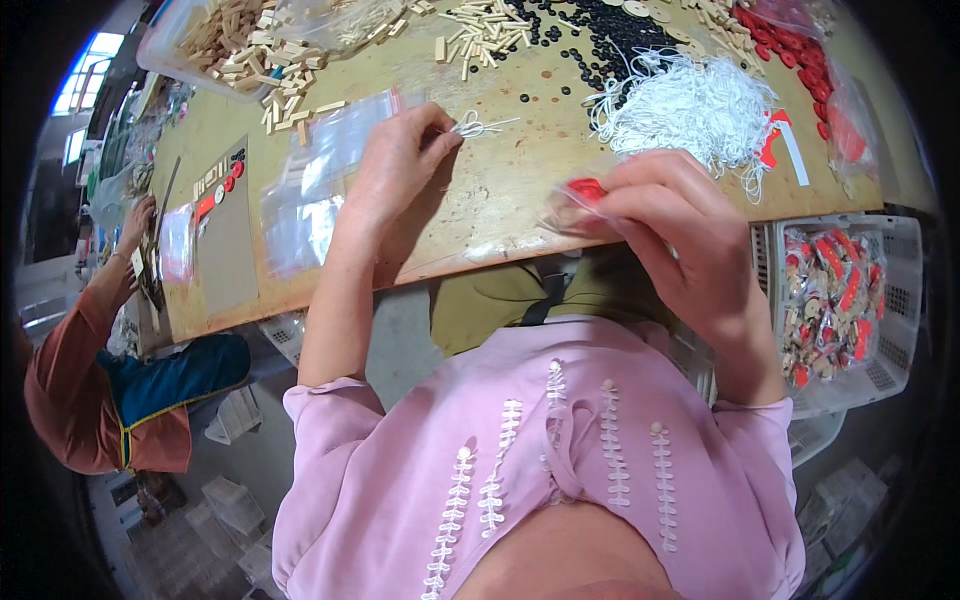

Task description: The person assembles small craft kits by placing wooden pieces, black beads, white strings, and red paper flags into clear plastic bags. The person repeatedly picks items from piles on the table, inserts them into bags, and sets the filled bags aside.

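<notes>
My left hand (405,155) is over the table, fingers pinched on a small looped bundle of white string (478,126). By the table's front edge, my right hand (685,215) grips a small clear plastic bag (568,207) by its top. Something red and some pale pieces show through the bag. Flat clear zip bags (310,215) lie in a stack beside my left forearm. Beyond my right hand is a tangled heap of white string (690,110), with a red and white piece (780,140) at its right side.
Wooden blocks (290,85), thin sticks (485,35), black rings (570,45) and red pieces (785,50) are spread along the table's far side. A white crate (900,340) of filled bags stands at right. At left, another person's arm (110,260) reaches toward the table beside a sample board (220,270).
</notes>
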A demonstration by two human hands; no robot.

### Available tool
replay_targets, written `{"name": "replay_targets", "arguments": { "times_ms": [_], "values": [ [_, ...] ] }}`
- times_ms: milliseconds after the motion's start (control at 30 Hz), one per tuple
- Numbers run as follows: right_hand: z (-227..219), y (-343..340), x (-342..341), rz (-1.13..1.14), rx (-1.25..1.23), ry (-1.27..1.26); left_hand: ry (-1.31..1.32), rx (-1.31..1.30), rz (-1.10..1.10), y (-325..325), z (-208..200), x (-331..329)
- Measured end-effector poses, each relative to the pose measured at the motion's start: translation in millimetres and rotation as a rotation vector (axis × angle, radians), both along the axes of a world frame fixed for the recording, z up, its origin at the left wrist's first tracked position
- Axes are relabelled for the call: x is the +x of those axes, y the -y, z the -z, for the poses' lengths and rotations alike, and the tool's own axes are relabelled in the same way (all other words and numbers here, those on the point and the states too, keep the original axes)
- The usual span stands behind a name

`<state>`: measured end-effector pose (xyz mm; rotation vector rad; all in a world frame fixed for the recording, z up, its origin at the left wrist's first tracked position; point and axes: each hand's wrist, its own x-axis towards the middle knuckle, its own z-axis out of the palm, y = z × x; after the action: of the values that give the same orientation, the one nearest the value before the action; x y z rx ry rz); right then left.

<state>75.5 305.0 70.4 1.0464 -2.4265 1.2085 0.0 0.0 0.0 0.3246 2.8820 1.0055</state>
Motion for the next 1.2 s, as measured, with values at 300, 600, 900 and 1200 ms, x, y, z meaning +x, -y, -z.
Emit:
{"name": "replay_targets", "arguments": {
  "times_ms": [300, 600, 900, 1200],
  "values": [
    [16.2, 28.6, -21.3, 0.037, 0.042, -0.114, 0.074, 1.149, 0.151, -37.1, -69.8, 29.5],
    [19.0, 28.1, -17.9, -0.045, 0.020, -0.045, -0.468, -0.010, 0.374, -55.6, -72.7, 46.0],
    [17.6, 35.9, -12.2, -0.133, -0.024, 0.002, -0.419, -0.285, 0.577, -58.6, -74.4, 43.0],
    [17.9, 28.0, -14.1, -0.082, -0.010, 0.003, -0.455, 0.044, 0.459, -42.6, -88.3, 49.1]
  ]
}}
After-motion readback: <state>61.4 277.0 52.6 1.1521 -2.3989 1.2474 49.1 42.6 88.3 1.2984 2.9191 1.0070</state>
